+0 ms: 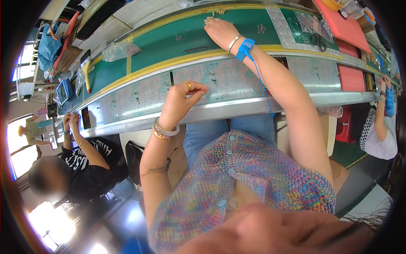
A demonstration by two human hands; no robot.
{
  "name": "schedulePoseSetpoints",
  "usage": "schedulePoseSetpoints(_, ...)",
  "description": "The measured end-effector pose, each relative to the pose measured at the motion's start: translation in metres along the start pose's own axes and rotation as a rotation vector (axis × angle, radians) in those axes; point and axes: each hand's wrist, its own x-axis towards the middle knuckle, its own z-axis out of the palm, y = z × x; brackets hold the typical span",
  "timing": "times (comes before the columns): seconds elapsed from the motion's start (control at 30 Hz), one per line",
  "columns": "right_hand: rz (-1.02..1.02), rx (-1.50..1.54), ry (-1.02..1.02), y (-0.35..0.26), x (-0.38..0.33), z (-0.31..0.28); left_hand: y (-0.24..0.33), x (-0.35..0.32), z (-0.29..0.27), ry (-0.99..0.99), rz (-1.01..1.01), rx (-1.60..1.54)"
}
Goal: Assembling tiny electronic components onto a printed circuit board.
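My right hand (222, 34) reaches to the far side of the green mat (156, 53), its fingers drawn together at a pile of small tan parts (220, 11). Whatever sits between those fingertips is too small to make out. A blue wrist strap (245, 49) with a cord circles my right wrist. Nearer to me, my left hand (186, 99) is closed in a pinch above the row of circuit boards (230, 78) lying in a metal rail. What it holds, if anything, cannot be seen. A dark strip of pins (195, 49) and small metal parts (261, 28) lie on the mat.
A plastic bag (120, 51) and a yellow-handled brush (86, 74) lie to the left, near a blue tray (64, 91). Scissors (318, 42) and pink foam (344, 25) are at the right. Co-workers sit at the left (91, 156) and right (380, 135).
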Motion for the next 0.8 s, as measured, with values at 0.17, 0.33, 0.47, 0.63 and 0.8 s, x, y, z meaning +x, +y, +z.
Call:
schedulePoseSetpoints(0.17,0.110,0.333,-0.067,-0.005,-0.009,-0.030,0.006,0.004,0.040,0.047,0.189,0.124)
schedulePoseSetpoints(0.33,0.082,0.668,0.240,0.009,-0.042,-0.073,0.009,0.022,0.076,0.005,0.182,0.129)
schedulePoseSetpoints(0.47,0.274,0.800,0.203,0.028,-0.081,-0.086,0.011,0.030,0.096,-0.020,0.241,0.129)
schedulePoseSetpoints(0.63,0.452,0.949,0.298,0.046,-0.105,-0.066,0.012,0.035,0.107,-0.010,0.235,0.237)
schedulePoseSetpoints(0.8,0.335,0.955,0.379,0.035,-0.094,-0.063,0.011,0.033,0.105,0.015,0.143,0.313)
